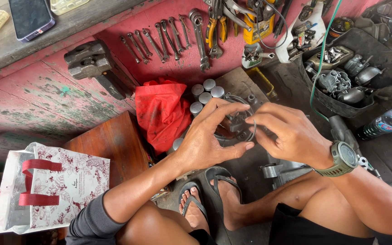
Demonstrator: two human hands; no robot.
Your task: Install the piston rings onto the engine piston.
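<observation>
Both hands, left hand (205, 140) and right hand (289, 131), are pinching a thin metal ring (252, 131) just above the grey engine part (234, 124).

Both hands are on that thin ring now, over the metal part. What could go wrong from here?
1. The ring is pinched only by fingertips of the left hand and right hand; it could slip and drop among the cylinders or the sandals.
2. It looks thin, so pulling it apart may bend or snap it.
</observation>
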